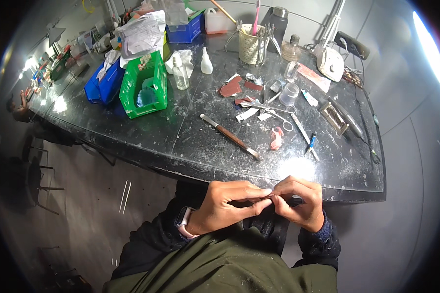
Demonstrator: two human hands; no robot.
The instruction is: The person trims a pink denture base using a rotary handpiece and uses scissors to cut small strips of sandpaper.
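My left hand [237, 202] and my right hand [298, 200] meet just off the table's front edge, both closed in a pinch. Their fingertips come together around something small and dark reddish, mostly hidden and too small to name. A watch with a pale pink band [183, 223] is on my left wrist. On the table beyond my hands lie a pink moulded piece [276, 138] and a double-ended spatula with a brown handle [229, 136]. Farther right is a slim metal tool [304, 135] with a small blue item [312, 140] by its end.
Scissor-handled forceps [274, 110], torn brown sandpaper [231, 88] and a clear cup [289, 94] clutter the dusty black table [181, 141]. A corded handpiece [349, 120] lies right. Green [156, 105] and blue bins [99, 88], bottles [180, 75] and a tool-filled basket [249, 49] stand behind.
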